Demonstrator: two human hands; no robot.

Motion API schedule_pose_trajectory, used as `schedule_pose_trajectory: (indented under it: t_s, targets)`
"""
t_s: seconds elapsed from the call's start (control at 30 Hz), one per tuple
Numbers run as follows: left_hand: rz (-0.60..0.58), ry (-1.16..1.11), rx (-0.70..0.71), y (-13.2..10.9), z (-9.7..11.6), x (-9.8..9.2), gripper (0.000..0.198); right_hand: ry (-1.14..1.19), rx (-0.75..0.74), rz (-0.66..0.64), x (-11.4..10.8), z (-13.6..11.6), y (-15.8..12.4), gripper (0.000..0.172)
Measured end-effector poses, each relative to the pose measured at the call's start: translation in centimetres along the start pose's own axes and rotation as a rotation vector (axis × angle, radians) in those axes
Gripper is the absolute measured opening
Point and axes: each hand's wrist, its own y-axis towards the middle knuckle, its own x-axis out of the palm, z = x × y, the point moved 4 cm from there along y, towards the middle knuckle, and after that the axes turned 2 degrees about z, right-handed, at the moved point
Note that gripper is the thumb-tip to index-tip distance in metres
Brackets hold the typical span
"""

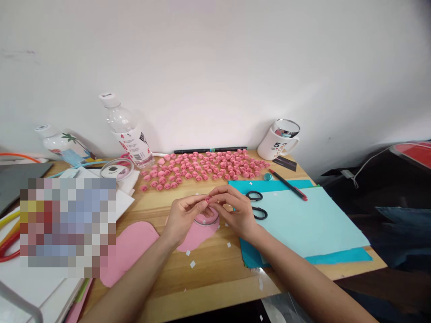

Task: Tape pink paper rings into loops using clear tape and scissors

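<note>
Pinched between the fingertips of both hands is a small pink paper rose [207, 199]. My left hand [184, 216] grips it from the left, thumb and fingers pressed together. From the right, my right hand [235, 210] closes its thumb and fingers on the same rose. Below the hands lie a pink paper piece [198, 237] and a roll of tape [210, 222], partly hidden by the fingers. Black-handled scissors [260, 213] rest just right of my right hand. Many finished paper roses [202, 167] stand in rows behind the hands.
Blue paper sheets [313, 224] with a pen [289, 185] cover the right side. At the back stand a mug [278, 141] and a water bottle [129, 132]. A pink paper shape [134, 246] lies left, beside stacked papers [123, 204]. White scraps dot the table [208, 278].
</note>
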Motion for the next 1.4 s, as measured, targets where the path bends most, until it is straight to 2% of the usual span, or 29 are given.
schedule_pose_trajectory:
  t_s: [0.17, 0.47, 0.6, 0.67, 0.77, 0.87, 0.97, 1.03, 1.17, 1.4]
  targets:
    - [0.05, -0.023, -0.019, 0.0, 0.1, 0.0, 0.024, 0.049, 0.058, 0.01, 0.1, 0.2, -0.1, 0.017]
    - [0.033, -0.004, -0.028, 0.2, 0.1, -0.1, 0.021, -0.13, -0.053, 0.005, 0.1, 0.3, -0.2, 0.007]
    - [0.06, 0.081, 0.001, 0.2, 0.1, -0.2, 0.034, -0.086, -0.04, 0.014, 0.1, 0.3, -0.1, 0.006]
    - [0.13, 0.169, 0.046, 0.1, 0.2, -0.4, 0.038, -0.07, -0.002, 0.02, 0.0, 0.5, 0.0, 0.006]
    - [0.271, 0.343, 0.145, 0.0, 0.6, -0.9, 0.033, -0.059, 0.095, 0.031, 0.0, 1.4, 0.0, 0.005]
    - [0.355, 0.417, 0.208, 0.1, 0.8, -1.4, 0.031, -0.047, 0.228, 0.052, 0.1, 2.7, -0.3, 0.006]
    - [0.384, 0.372, 0.217, 0.4, 0.6, -2.0, 0.035, -0.042, 0.363, 0.067, 0.2, 4.1, -0.7, 0.024]
    - [0.39, 0.356, 0.219, 0.7, 0.4, -2.4, 0.036, -0.048, 0.431, 0.059, 0.3, 4.8, -0.9, 0.027]
    - [0.373, 0.36, 0.228, 1.1, -0.1, -2.7, 0.037, -0.093, 0.51, 0.032, 0.3, 5.6, -0.8, 0.019]
    - [0.372, 0.354, 0.274, 0.8, 0.1, -2.5, 0.037, -0.218, 0.518, 0.003, 0.5, 6.5, 1.2, 0.011]
